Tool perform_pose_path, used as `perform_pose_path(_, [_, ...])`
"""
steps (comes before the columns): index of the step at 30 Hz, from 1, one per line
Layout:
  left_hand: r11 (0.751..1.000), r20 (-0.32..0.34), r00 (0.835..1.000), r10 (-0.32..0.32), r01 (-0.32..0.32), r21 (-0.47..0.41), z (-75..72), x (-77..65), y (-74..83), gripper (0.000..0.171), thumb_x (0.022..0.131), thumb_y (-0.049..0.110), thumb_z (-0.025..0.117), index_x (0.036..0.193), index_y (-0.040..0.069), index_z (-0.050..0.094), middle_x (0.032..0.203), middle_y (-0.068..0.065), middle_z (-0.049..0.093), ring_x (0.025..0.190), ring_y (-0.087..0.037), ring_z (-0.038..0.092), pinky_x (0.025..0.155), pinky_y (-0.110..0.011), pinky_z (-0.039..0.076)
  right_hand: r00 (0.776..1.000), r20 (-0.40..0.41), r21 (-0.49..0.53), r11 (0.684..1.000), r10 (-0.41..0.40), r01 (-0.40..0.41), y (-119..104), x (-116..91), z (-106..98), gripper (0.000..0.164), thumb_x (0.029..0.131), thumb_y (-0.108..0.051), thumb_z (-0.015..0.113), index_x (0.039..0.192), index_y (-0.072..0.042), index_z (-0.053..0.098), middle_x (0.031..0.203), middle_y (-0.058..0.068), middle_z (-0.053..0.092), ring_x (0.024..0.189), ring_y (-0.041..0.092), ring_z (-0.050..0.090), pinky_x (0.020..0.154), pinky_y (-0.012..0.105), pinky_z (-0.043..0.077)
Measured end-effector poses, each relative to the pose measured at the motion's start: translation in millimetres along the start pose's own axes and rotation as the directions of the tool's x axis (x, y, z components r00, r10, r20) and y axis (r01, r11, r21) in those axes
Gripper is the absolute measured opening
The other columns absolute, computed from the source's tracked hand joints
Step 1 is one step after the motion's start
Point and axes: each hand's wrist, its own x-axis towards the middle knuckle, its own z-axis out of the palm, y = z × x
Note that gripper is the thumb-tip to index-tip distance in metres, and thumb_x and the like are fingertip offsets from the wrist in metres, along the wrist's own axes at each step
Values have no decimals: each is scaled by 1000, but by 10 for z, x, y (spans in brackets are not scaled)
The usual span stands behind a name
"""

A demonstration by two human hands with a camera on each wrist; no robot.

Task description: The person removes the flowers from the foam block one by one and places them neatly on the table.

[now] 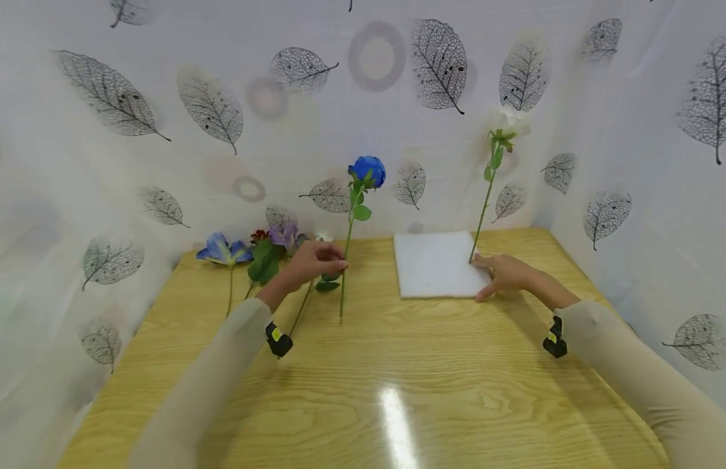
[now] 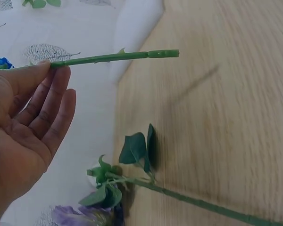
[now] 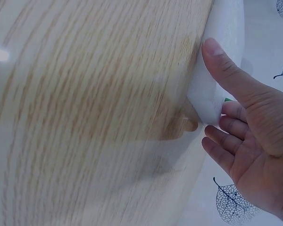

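My left hand (image 1: 312, 262) pinches the green stem of a blue rose (image 1: 367, 171) between thumb and fingers. The rose stands upright with its bloom at the top, and in the left wrist view the lower stem (image 2: 118, 57) sticks out past the fingertips, above the table. At the right, my right hand (image 1: 506, 273) holds the corner of a white foam block (image 1: 435, 264), thumb along the front edge and fingers at the right side. A white flower (image 1: 508, 124) stands in the block near its right edge, leaning slightly right, its stem base beside my fingers.
On the wooden table (image 1: 351, 384), left of the block, lie a blue-and-white flower (image 1: 224, 250), a dark red flower (image 1: 260, 236), a purple flower (image 1: 286, 236) and a leafy stem (image 2: 193, 201). A leaf-patterned curtain (image 1: 316, 130) hangs behind and at both sides.
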Motion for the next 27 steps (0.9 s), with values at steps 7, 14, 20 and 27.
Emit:
perform_pose_path(7, [999,19,999,-42,42,-27,-62,-95,-97,32,100,13,67,123,-9,64,113,-29,69,103,-45,69,94,-63,55,1000,2,-8,1000,-7,7,-27,-2,-8,104,72,-42,91,145,14,43,152,34,36,139,57,36,114,65,35])
perform_pose_path(14, [996,53,995,-85,86,-19,-91,-172,-139,34,100,13,67,124,-10,63,114,-28,70,107,-47,67,97,-60,55,1000,-2,19,1000,-2,2,5,9,24,105,72,-41,91,146,13,42,152,32,35,140,57,34,115,65,33])
perform_pose_path(20, [993,85,989,-119,121,-13,-114,-240,-160,39,99,13,67,127,-14,60,116,-30,69,100,-39,71,97,-63,53,1000,5,34,999,6,-6,28,19,40,106,72,-42,91,147,13,40,153,32,34,140,57,33,115,65,34])
perform_pose_path(27, [988,111,982,-151,153,-11,-143,-287,-208,40,100,14,66,128,-15,59,117,-29,69,103,-39,71,95,-58,57,1000,7,19,1000,0,0,29,23,30,106,73,-42,91,147,13,39,153,33,34,140,57,34,114,64,36])
